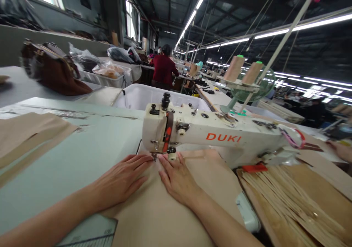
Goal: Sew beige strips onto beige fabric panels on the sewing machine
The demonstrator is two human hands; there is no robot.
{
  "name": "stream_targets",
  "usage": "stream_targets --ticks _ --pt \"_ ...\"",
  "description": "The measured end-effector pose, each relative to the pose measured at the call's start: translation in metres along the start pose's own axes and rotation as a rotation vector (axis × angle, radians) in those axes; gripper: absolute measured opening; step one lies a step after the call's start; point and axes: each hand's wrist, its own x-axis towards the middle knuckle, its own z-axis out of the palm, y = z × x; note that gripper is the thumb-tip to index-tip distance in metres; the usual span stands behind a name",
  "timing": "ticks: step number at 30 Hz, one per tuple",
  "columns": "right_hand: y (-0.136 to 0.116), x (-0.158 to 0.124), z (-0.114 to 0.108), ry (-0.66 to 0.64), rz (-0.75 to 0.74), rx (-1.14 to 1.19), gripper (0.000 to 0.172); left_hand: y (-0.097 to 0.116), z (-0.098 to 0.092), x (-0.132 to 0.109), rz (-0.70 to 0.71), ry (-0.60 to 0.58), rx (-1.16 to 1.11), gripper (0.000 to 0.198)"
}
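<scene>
A large piece of beige fabric (154, 217) lies under the needle area of a white sewing machine (189, 133) with orange lettering. My left hand (118, 181) rests flat on the fabric, left of the presser foot (154, 156), fingers stretched toward it. Just right of the foot, my right hand (178, 179) presses on the same fabric with fingers spread. Its fingertips are partly covered by the machine head. The fabric runs past both hands toward the front edge and to the right under the machine arm.
More beige pieces (30, 135) lie on the left of the table. Stacked beige strips (286, 192) sit at the right. Thread cones (234, 68) stand behind the machine, near a white bin (137, 94). Further back sits a person in dark red (163, 71). Another person's hand (341, 151) shows at far right.
</scene>
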Motion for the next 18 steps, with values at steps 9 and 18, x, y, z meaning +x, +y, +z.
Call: stream_targets --ticks 9,18 --pt "-0.005 -0.002 -0.009 0.011 0.013 -0.058 0.048 -0.016 0.015 -0.006 0.027 0.062 0.092 0.043" --pt "-0.043 -0.02 0.009 0.092 0.435 -0.082 0.064 0.034 0.018 -0.032 -0.086 -0.021 0.188 0.064"
